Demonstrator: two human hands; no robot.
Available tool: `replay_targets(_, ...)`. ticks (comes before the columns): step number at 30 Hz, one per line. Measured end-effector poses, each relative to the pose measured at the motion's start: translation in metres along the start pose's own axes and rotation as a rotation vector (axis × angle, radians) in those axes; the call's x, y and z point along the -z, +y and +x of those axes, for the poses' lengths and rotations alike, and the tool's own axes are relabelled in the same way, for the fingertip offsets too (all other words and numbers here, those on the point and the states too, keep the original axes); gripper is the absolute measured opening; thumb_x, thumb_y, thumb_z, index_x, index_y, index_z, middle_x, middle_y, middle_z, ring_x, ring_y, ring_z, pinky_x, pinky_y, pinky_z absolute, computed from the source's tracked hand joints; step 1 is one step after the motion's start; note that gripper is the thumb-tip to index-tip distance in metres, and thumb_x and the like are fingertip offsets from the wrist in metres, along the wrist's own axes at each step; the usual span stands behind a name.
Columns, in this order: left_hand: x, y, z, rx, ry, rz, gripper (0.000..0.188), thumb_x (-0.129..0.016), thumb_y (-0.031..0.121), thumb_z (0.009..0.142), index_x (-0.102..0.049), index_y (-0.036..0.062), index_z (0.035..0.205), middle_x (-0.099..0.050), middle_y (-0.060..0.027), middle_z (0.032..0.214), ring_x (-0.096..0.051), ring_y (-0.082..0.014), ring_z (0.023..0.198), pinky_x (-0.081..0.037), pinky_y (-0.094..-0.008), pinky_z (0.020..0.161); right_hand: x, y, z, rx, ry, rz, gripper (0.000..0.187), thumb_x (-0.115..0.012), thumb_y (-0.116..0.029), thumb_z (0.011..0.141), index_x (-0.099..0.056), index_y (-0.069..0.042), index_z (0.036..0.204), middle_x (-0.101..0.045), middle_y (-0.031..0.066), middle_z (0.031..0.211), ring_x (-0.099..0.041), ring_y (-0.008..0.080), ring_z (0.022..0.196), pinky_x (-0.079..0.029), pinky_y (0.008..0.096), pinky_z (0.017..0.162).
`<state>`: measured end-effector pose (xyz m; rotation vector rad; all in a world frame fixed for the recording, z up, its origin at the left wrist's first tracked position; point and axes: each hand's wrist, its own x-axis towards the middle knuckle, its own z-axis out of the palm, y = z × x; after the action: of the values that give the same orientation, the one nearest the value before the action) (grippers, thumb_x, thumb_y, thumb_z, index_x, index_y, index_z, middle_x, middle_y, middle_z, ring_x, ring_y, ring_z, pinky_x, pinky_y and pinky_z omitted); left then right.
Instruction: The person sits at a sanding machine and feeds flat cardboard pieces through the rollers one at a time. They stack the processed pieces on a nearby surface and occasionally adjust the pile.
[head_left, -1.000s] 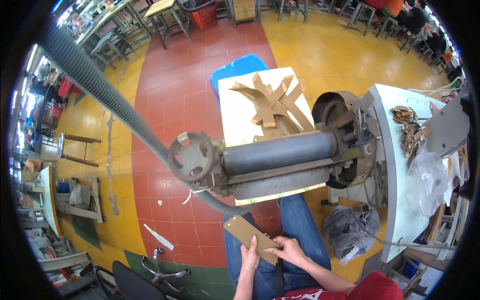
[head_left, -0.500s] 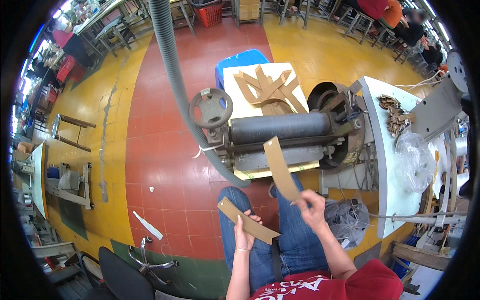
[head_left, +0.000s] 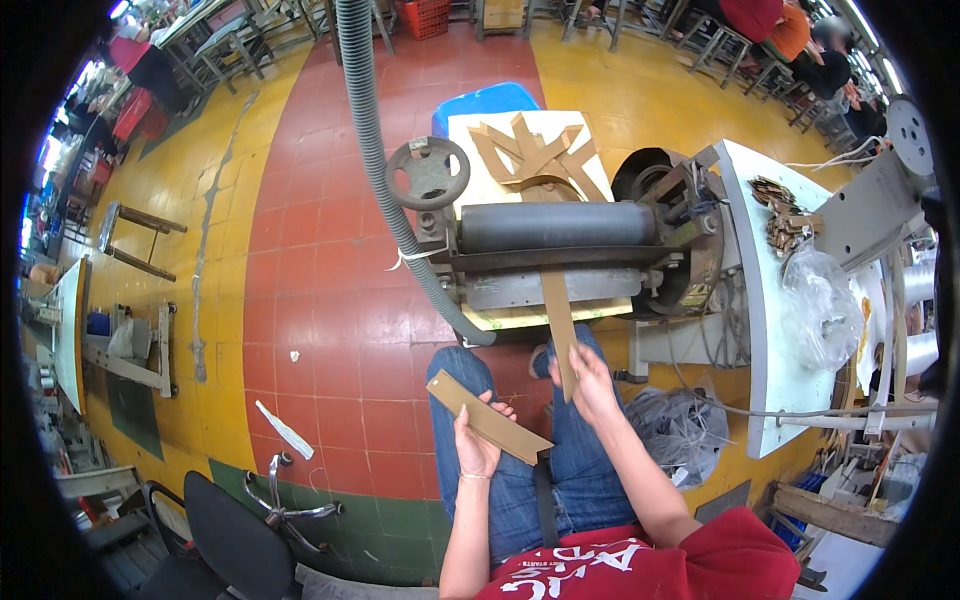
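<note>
My left hand point(head_left: 478, 441) grips a small stack of flat brown strips point(head_left: 490, 418) above my lap, thumb on top. In my right hand point(head_left: 588, 384) is a single brown strip point(head_left: 559, 312), pinched at its near end. The strip's far end meets the feed plate point(head_left: 500, 288) of a roller machine and its tip goes out of sight under the dark bar point(head_left: 590, 258). Behind that bar lies the machine's wide dark roller point(head_left: 555, 226). More brown strips point(head_left: 540, 155) lie in a crossed heap on a pale board point(head_left: 470, 130) beyond the roller.
A handwheel point(head_left: 427, 173) and a grey ribbed hose point(head_left: 362, 100) stand at the machine's left. To the right, a white table point(head_left: 775, 400) bears brown scraps point(head_left: 790, 215) and a clear plastic bag point(head_left: 822, 305). A blue stool point(head_left: 487, 99) supports the board. An office chair point(head_left: 235, 535) is behind left.
My right hand has moved forward and slightly left, bringing its strip from raised in front of the machine down to the feed plate. My left hand still holds its stack.
</note>
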<state>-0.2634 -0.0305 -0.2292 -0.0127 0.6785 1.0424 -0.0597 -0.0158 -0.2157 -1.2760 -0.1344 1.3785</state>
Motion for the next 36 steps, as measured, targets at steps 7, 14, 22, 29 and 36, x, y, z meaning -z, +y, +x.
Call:
replay_targets(7, -0.002, 0.0, 0.003, 0.021, 0.014, 0.077, 0.052, -0.04, 0.037, 0.093, -0.044, -0.0013, 0.128, -0.059, -0.0177, 0.107, -0.058, -0.0281, 0.099, -0.047, -0.0441, 0.093, 0.0, 0.023, 0.021, -0.21, 0.217, 0.255, 0.066, -0.061, -0.048, 0.086, -0.038, -0.004, 0.13, -0.051, 0.0163, 0.115, -0.053, 0.0247, 0.102, -0.044, 0.0358, 0.091)
replay_targets(14, -0.001, -0.007, 0.003, 0.073, 0.062, 0.304, 0.047, -0.037, 0.035, 0.099, -0.044, -0.0025, 0.127, -0.059, -0.0192, 0.112, -0.06, -0.0279, 0.104, -0.05, -0.0407, 0.089, 0.019, 0.039, -0.084, -0.399, -0.308, -0.516, 0.035, -0.055, -0.029, 0.095, -0.054, -0.005, 0.121, -0.062, 0.0095, 0.111, -0.058, 0.0222, 0.107, -0.044, 0.0325, 0.093)
replay_targets(22, -0.003, -0.004, 0.001, -0.007, 0.051, 0.28, 0.025, -0.055, 0.017, 0.094, -0.056, 0.001, 0.113, -0.065, -0.0102, 0.102, -0.064, -0.0207, 0.092, -0.054, -0.0336, 0.08, -0.01, -0.062, -0.062, 0.325, -0.389, -1.213, 0.053, -0.071, -0.045, 0.078, -0.061, -0.002, 0.107, -0.065, 0.015, 0.101, -0.065, 0.0268, 0.092, -0.051, 0.0355, 0.08)
replay_targets(29, 0.004, -0.003, -0.002, -0.055, 0.065, 0.196, 0.023, -0.06, 0.01, 0.09, -0.057, 0.0038, 0.112, -0.064, -0.005, 0.102, -0.063, -0.016, 0.091, -0.053, -0.0313, 0.08, -0.03, -0.003, -0.089, 0.054, -0.452, -1.459, 0.046, -0.068, -0.043, 0.08, -0.064, 0.0, 0.098, -0.064, 0.0171, 0.091, -0.063, 0.0345, 0.088, -0.051, 0.0399, 0.076)
replay_targets(36, -0.001, -0.003, -0.003, -0.038, 0.071, 0.167, 0.027, -0.061, 0.009, 0.089, -0.055, 0.0044, 0.115, -0.063, -0.0054, 0.104, -0.062, -0.0166, 0.093, -0.053, -0.032, 0.082, -0.062, -0.155, -0.071, 0.668, -0.461, -1.149, 0.029, -0.075, -0.017, 0.077, -0.066, -0.002, 0.099, -0.068, 0.0107, 0.096, -0.066, 0.0207, 0.092, -0.051, 0.0345, 0.083)
